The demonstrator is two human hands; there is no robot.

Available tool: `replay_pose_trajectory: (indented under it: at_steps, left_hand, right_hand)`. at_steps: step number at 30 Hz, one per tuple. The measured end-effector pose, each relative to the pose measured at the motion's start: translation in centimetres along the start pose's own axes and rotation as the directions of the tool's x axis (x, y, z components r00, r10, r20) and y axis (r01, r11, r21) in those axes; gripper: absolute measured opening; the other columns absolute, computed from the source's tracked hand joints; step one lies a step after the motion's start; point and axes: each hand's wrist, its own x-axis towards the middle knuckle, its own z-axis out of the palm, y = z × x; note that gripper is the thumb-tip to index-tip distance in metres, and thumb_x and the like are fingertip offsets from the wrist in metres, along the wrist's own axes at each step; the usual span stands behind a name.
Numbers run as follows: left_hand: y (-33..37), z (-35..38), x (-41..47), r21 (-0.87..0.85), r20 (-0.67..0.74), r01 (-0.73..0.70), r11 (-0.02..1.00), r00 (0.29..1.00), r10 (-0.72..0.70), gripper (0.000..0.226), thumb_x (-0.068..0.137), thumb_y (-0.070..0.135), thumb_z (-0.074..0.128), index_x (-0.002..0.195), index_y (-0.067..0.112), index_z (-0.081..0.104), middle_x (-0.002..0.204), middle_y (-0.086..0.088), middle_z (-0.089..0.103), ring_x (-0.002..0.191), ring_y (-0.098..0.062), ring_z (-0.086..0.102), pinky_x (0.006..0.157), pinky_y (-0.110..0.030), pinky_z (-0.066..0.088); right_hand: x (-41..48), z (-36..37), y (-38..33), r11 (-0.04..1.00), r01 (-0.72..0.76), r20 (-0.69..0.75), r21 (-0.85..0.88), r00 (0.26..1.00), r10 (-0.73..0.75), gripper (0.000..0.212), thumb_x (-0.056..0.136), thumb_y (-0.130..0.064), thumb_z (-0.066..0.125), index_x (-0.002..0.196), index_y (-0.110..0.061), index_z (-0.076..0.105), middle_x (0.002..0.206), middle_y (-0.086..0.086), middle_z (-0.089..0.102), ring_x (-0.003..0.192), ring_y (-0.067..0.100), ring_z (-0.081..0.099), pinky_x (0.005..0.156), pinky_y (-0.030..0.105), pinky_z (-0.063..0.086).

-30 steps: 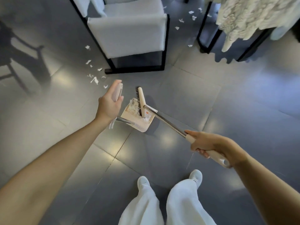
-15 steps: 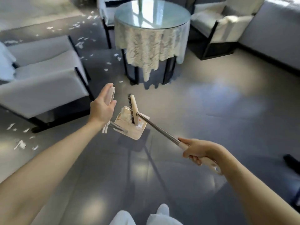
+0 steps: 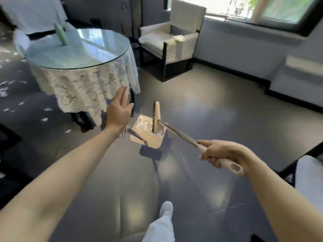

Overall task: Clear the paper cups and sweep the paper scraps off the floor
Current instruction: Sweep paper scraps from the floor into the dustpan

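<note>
Head view: the left hand (image 3: 119, 111) grips the beige handle of the dustpan (image 3: 148, 138), held above the floor (image 3: 201, 110) mid-scene. The right hand (image 3: 222, 152) is clenched round the broom (image 3: 178, 132) handle at near right; the broom's head stands in the dustpan among paper scraps (image 3: 144, 124). Loose scraps (image 3: 12, 95) lie on the floor at far left, beside the round lace-draped bench (image 3: 78, 55). A white armchair (image 3: 174, 41) stands far right

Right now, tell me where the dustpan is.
Centre of the head view: the dustpan hangs between the left hand and right hand, just right of the table, brush head inside it.
</note>
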Motion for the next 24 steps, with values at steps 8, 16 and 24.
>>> replay_pose_trajectory:
  at_steps: [8,16,24]
  left_hand:
    - [6.8,14.8,21.1,-0.087,0.029,-0.095,0.992,0.995,0.098,0.056,0.093,0.006,0.057,0.144,0.021,0.041,0.129,0.011,0.049,0.097,0.01,0.057,0.067,0.005,0.036]
    - [9.3,27.2,42.5,-0.1,-0.055,-0.167,0.981,0.985,0.162,0.052,0.092,0.002,0.055,0.139,0.022,0.046,0.134,0.002,0.054,0.101,-0.001,0.058,0.066,0.002,0.041]
    - [9.7,36.1,65.8,-0.049,-0.21,-0.143,0.988,0.969,0.13,0.056,0.088,0.002,0.059,0.138,0.023,0.048,0.125,0.02,0.05,0.114,0.005,0.049,0.088,0.004,0.03]
  right_hand:
    - [8.2,-19.1,-11.0,0.993,0.046,-0.149,0.111,0.988,-0.029,0.071,0.094,0.005,0.052,0.148,-0.034,0.029,0.047,-0.001,0.036,0.032,0.006,0.033,0.034,0.014,0.032]
    - [21.7,-35.6,-24.0,0.988,0.128,-0.16,0.082,0.981,-0.113,0.068,0.094,0.001,0.054,0.148,-0.033,0.03,0.055,0.001,0.035,0.035,0.005,0.034,0.033,0.015,0.032]
    - [36.8,-53.4,-42.4,0.98,0.188,-0.073,-0.061,0.979,-0.193,0.062,0.094,0.0,0.055,0.143,-0.031,0.037,0.057,0.002,0.038,0.037,0.006,0.035,0.034,0.015,0.033]
